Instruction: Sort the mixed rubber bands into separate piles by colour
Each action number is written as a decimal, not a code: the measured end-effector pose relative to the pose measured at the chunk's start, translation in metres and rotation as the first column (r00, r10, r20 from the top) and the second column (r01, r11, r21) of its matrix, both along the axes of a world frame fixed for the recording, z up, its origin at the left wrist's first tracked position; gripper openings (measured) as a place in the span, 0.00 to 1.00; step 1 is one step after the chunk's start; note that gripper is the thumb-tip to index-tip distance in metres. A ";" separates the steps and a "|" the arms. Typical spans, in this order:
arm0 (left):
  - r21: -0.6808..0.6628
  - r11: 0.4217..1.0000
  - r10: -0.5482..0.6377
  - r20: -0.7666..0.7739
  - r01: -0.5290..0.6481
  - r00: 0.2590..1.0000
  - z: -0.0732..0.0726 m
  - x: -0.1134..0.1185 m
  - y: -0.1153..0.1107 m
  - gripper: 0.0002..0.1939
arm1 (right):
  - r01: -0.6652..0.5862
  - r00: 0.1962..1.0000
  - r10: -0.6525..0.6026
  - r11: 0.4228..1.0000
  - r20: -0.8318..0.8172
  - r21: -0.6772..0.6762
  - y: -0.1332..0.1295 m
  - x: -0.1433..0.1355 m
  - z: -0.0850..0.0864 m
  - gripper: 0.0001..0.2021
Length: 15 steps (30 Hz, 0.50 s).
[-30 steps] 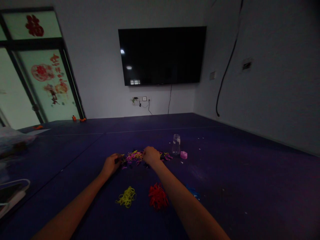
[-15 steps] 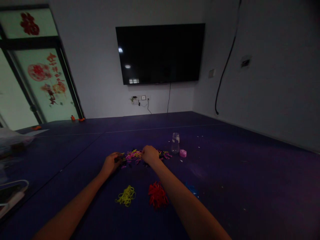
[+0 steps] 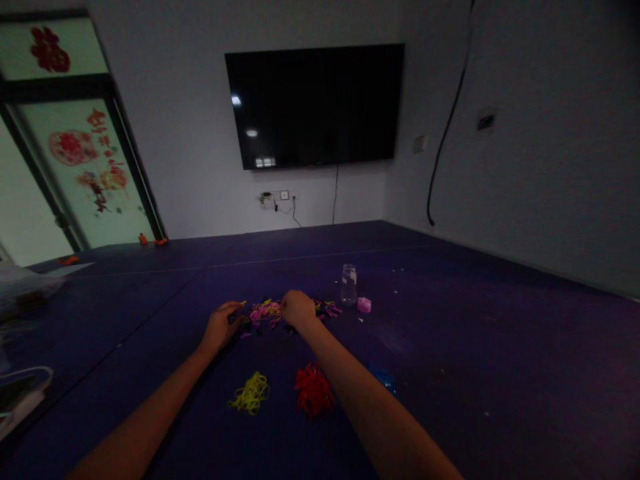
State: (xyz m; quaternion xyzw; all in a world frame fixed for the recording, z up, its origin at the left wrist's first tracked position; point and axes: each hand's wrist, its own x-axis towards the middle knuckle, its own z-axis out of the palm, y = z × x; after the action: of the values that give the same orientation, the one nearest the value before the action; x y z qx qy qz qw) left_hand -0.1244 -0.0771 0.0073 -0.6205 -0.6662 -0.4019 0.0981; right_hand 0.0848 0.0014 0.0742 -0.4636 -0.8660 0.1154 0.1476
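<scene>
My left hand is at the left end of a mixed pile of pink, yellow and dark bands, with a bit of yellow at its fingertips. My right hand reaches over the middle of that pile, its fingers curled in; what they hold is hidden. Nearer to me lie a yellow heap of bands and a red heap. A blue heap is partly covered by my right forearm. Right of the mixed pile stands a clear bottle with a pink cap beside it.
The purple surface reaches to the walls. At the left edge are a plastic bag and a white-edged device. Small orange things lie by the door. A black television hangs on the wall.
The view has shifted slightly. Yellow now shows at my left fingertips, which have parted a little from the pile. My right hand stays over the pile.
</scene>
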 end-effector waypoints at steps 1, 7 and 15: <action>-0.006 1.000 -0.016 -0.006 0.016 1.000 0.000 0.002 0.001 0.14 | 0.000 1.000 0.000 1.000 -0.003 0.001 0.000 0.000 0.000 0.13; -0.024 0.999 -0.040 -0.028 0.039 0.999 0.000 0.008 0.004 0.14 | -0.010 1.000 0.010 1.000 -0.001 -0.021 -0.002 0.001 0.001 0.13; -0.026 0.997 -0.070 -0.095 0.068 0.993 0.000 0.010 0.005 0.12 | -0.017 1.000 0.017 1.000 0.000 0.007 0.000 -0.002 -0.003 0.13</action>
State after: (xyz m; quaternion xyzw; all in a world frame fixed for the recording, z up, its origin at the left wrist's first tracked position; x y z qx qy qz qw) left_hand -0.1146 -0.0716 0.0068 -0.6629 -0.6432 -0.3672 0.1092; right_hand 0.0833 0.0016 0.0709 -0.4556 -0.8704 0.1136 0.1484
